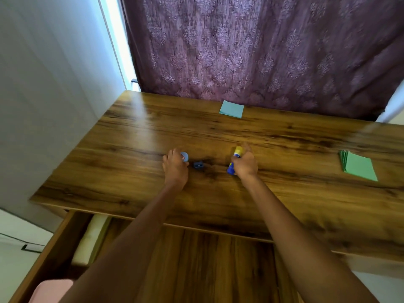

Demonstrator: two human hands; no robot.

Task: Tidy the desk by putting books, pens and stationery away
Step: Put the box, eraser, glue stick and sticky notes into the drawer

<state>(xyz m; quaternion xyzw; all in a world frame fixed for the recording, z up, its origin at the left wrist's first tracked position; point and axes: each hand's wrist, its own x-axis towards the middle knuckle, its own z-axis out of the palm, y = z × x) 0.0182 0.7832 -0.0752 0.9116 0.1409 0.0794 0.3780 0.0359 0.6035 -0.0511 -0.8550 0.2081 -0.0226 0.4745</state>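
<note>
Both hands are gathering small stationery off the bench (pixel 135 127), left hand (pixel 175 167) cupping a pale blue round item (pixel 184 156), right hand (pixel 246 165) gripping a glue stick (pixel 234 160); next, probably carry them to the open drawer (pixel 218 265)

- I see a wooden desk (pixel 135 136) with dark grain.
- A light blue note pad (pixel 231 108) lies at its far edge.
- A fanned stack of green paper (pixel 358 165) lies on the right.
- Near the middle I see a small blue sharpener (pixel 198 164) lying flat.
</note>
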